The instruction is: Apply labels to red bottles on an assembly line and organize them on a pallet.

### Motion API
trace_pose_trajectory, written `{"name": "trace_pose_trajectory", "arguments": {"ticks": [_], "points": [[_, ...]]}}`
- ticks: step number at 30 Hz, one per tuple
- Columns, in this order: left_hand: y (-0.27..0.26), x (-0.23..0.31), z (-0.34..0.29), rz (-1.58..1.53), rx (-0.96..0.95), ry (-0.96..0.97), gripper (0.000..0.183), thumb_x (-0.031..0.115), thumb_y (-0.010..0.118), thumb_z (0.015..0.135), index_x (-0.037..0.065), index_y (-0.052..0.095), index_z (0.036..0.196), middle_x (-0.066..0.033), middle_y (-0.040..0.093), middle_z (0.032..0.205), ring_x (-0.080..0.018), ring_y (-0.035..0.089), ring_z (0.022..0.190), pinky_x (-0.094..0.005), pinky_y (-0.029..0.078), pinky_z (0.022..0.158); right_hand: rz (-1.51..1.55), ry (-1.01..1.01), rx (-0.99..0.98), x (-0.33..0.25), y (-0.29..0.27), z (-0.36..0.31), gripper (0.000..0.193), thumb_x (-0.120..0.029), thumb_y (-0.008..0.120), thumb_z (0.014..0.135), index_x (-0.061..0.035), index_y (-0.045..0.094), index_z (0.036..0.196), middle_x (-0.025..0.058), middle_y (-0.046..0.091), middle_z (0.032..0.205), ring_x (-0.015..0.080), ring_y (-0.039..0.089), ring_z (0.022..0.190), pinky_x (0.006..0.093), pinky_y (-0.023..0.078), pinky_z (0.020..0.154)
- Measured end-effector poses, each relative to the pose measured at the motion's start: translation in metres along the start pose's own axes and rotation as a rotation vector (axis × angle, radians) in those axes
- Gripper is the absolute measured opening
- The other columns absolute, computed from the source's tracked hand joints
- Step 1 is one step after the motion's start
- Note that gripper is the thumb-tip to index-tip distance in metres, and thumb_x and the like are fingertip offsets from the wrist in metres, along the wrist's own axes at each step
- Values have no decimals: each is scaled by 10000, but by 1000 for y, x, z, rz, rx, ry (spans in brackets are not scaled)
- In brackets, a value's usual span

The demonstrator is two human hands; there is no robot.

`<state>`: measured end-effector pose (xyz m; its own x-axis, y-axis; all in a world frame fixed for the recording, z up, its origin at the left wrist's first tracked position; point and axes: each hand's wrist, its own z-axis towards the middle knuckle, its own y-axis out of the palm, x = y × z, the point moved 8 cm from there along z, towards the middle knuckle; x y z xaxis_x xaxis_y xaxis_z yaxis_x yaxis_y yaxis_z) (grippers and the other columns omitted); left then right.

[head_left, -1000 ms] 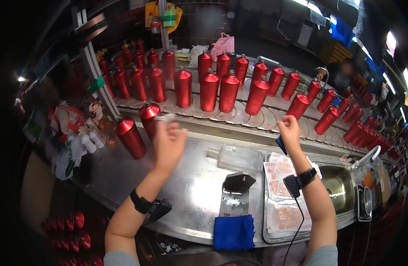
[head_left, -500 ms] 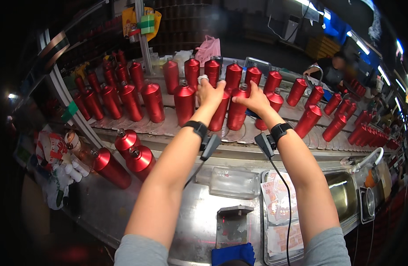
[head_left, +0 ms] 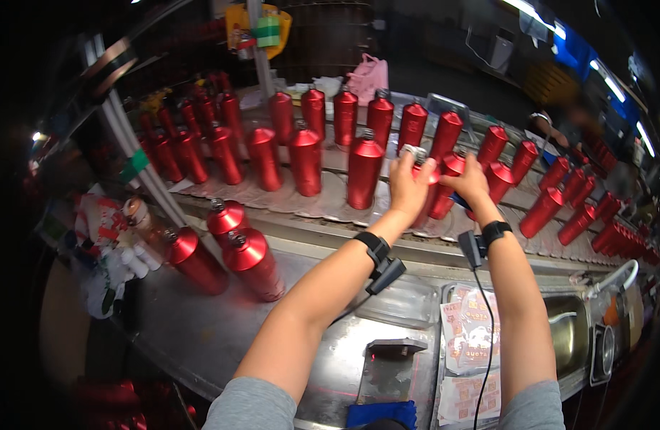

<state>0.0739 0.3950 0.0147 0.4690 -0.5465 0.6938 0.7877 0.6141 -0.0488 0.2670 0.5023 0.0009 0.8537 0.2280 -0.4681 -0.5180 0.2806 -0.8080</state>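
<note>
Nearest, three red metal bottles [head_left: 230, 251] stand on the steel table [head_left: 201, 337], well left of both grips. Farther out, the left hand [head_left: 409, 188] wraps a red aluminium bottle [head_left: 424, 195], upright, neck up. The right hand [head_left: 470, 183] pinches the neighbouring red bottle [head_left: 448, 186], tilted slightly.

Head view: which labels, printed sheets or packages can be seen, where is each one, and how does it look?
Printed sheets: in a tray on the metal bench, below the right hand; white with red and orange print.
Yellow and green tag: on a post above the red bottles; small, blocky.
Pink bag: behind the bottle rows; soft, crumpled.
</note>
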Motion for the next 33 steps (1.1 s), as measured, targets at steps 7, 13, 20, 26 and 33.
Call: {"name": "trace_pose_trajectory", "arguments": {"ticks": [7,13,20,26,33], "points": [[-72,151,-17,-317,-198,12,221,178,677,926,13,617,1059,-78,634,948,-152,591,914,-309,474,846,1,-17,99,49,-37,11,797,-364,853,531,16,545,1160,270,631,1166,387,619,1120,453,496,945],[-206,217,-42,-485,-224,-224,176,180,653,960,28,628,1044,1,645,926,-55,573,870,-250,487,798,1,-137,64,2,-98,-49,764,-335,841,571,1,533,1185,235,609,1161,392,611,1091,440,488,915],[-402,205,-76,-7,84,-316,212,199,598,994,53,662,1135,-1,667,1059,-72,597,968,-261,469,905,266,-504,-176,-154,-173,-169,860,-296,883,572,27,522,1282,181,622,1190,285,601,1136,362,450,999],[-524,143,-78,421,360,-210,275,257,684,935,15,647,1061,-64,686,915,-147,610,841,-310,477,794,422,-568,-664,-276,-131,-287,950,-418,886,600,53,486,1322,228,639,1154,310,648,1060,388,521,930],[-615,64,-101,724,474,-85,333,313,701,906,9,622,1019,-192,697,944,-338,665,885,-410,494,804,371,-731,-597,-403,-17,-402,823,-399,866,585,5,490,1195,247,575,1158,406,634,1022,460,542,843]]}}
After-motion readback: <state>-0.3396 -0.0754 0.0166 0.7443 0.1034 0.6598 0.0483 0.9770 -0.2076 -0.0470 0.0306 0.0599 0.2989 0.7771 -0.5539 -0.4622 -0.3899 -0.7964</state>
